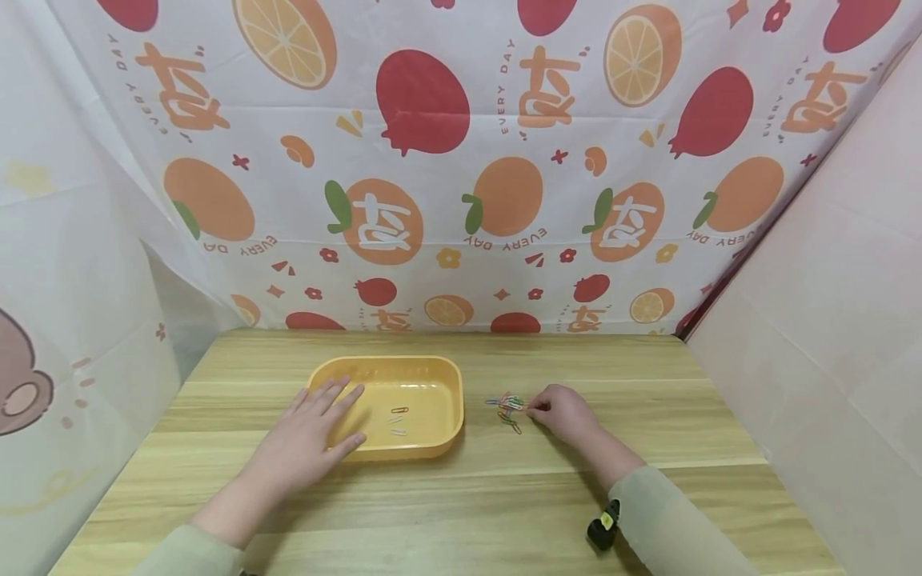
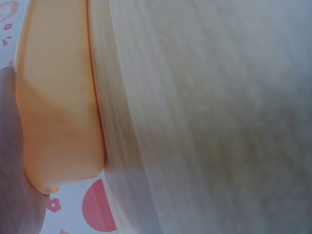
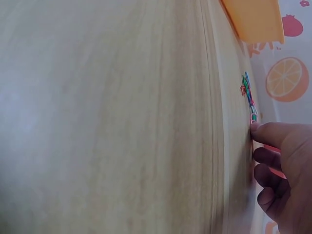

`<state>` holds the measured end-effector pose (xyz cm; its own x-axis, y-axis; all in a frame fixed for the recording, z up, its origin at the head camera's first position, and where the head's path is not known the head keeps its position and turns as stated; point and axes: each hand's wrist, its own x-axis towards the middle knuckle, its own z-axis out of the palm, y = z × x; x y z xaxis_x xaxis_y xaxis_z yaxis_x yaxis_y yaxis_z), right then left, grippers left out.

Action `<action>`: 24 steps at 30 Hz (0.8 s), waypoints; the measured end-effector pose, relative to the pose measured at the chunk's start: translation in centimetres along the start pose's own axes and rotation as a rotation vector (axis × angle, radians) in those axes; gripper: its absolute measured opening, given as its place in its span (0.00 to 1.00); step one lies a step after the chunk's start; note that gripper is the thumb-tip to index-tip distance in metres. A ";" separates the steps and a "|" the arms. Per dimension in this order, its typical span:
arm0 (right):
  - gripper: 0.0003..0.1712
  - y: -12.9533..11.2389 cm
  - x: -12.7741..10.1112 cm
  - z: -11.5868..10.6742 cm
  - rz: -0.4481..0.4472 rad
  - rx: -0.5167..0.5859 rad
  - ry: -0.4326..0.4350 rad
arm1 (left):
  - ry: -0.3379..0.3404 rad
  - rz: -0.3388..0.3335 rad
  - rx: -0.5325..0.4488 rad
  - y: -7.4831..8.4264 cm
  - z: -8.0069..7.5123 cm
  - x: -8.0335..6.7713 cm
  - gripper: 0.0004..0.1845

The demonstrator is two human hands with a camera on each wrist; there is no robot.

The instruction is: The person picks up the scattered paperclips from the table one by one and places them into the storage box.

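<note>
A yellow plastic tray (image 1: 392, 454) stands on the table with several paper clips (image 1: 399, 410) lying on its floor, one orange and others pale. My left hand (image 1: 310, 432) rests across its left rim, fingers spread and fairly straight; in the left wrist view the tray's side wall (image 2: 61, 107) fills the left. To the right of the tray lies a small heap of coloured paper clips (image 1: 510, 404). At the heap's right edge my right hand (image 1: 565, 412) pinches a pinkish paper clip between thumb and forefinger. The right wrist view shows its other fingers (image 3: 267, 176) curled in.
Pale wood-grain table (image 1: 461, 512) runs under everything. A fruit-print cloth (image 1: 461, 200) hangs behind its back edge, with light cloths at both sides. A small black device (image 1: 603, 526) sits by the right sleeve (image 1: 670, 520).
</note>
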<state>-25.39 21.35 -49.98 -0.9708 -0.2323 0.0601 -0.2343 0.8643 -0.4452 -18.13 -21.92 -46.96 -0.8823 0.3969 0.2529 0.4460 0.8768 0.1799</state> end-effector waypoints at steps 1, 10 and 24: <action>0.04 0.0 0.0 0.0 -0.007 -0.003 0.003 | 0.001 0.000 0.000 0.0 0.0 0.0 0.40; 0.04 0.6 -0.1 0.1 0.005 0.021 0.036 | 0.003 0.001 0.001 0.1 0.0 -0.2 0.40; 0.03 0.5 -0.3 -0.6 0.046 0.063 0.039 | 0.021 0.009 0.001 0.0 0.2 -0.2 0.40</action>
<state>-25.22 22.11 -49.70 -0.9819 -0.1746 0.0728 -0.1873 0.8433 -0.5038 -17.98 -21.99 -47.22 -0.8748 0.3989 0.2748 0.4537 0.8736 0.1762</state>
